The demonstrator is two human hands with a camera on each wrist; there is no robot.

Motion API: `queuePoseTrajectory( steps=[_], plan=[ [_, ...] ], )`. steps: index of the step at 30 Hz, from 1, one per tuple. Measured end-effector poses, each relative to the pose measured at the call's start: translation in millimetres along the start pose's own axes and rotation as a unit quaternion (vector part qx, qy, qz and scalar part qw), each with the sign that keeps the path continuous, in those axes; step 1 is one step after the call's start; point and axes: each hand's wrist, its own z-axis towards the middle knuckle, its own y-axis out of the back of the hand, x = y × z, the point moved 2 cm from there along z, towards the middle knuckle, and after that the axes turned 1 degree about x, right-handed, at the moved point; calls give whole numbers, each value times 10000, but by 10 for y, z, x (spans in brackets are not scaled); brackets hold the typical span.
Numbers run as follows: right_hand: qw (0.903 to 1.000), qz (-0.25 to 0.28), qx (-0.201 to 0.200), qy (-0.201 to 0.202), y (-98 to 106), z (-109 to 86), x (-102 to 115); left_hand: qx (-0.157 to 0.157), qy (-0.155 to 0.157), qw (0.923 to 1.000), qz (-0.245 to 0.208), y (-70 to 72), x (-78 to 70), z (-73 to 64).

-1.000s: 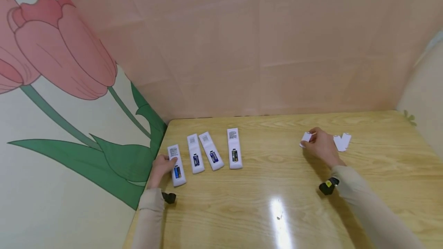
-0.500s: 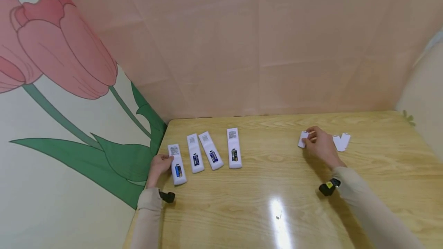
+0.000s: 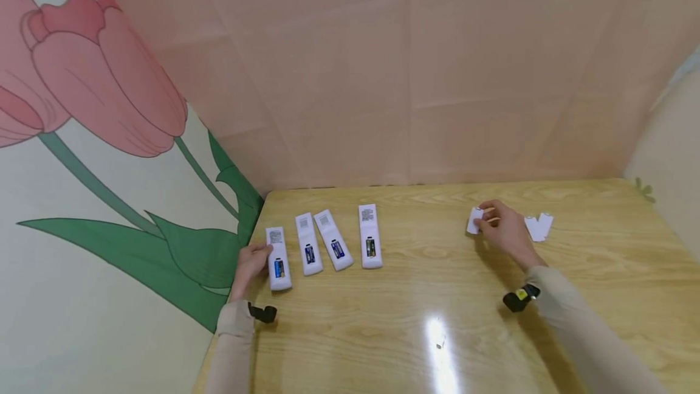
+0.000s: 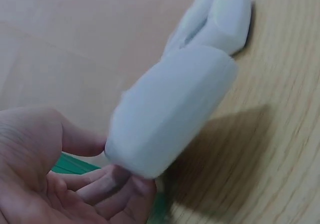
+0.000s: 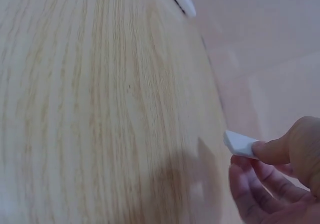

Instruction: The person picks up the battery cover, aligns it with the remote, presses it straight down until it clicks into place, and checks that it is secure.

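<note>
At the table's left side my left hand (image 3: 251, 262) grips the edge of a white remote control (image 3: 277, 237), its back up and a blue battery showing in the uncovered compartment. The left wrist view shows this remote (image 4: 172, 109) tilted above the wood, with a shadow under it; thumb and fingers hold its side. Over the right part of the table, my right hand (image 3: 507, 231) pinches a small white battery cover (image 3: 473, 221) between thumb and fingertips. That cover (image 5: 240, 143) appears edge-on in the right wrist view, raised off the surface.
Three more white remotes lie back up with batteries exposed: one (image 3: 304, 230), a slanted one (image 3: 329, 230) and one farther right (image 3: 369, 227). Two loose covers (image 3: 539, 227) lie touching, right of my right hand. The wooden table (image 3: 415, 297) meets a pink cloth backdrop (image 3: 404, 108).
The cover in my right hand has shifted slightly left. My left thumb has drawn back from the remote's top face to its edge, and the remote has turned a little.
</note>
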Motion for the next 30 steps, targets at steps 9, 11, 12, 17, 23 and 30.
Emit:
queuePoseTrajectory(
  steps=[9, 11, 12, 17, 23, 30],
  plan=[
    [9999, 135, 25, -37, -5, -72, 0, 106, 6, 9996, -276, -31, -53, -35],
    [9999, 144, -9, -6, -2, -98, 0, 123, -26, 9991, -417, -49, -74, -50],
    [9999, 145, -33, 19, 1, -109, 1, 131, -44, 9987, -487, -59, -82, -54],
    [9997, 227, -118, 62, 12, -155, 13, 143, -161, 9978, -630, -103, -100, -60],
    [9986, 488, -191, 77, 0, -191, 46, 135, -306, 9974, -633, -143, -144, -110],
    [9941, 1076, 27, -145, -16, -224, 117, 32, -451, 9976, -532, -214, -204, -156]
  ],
)
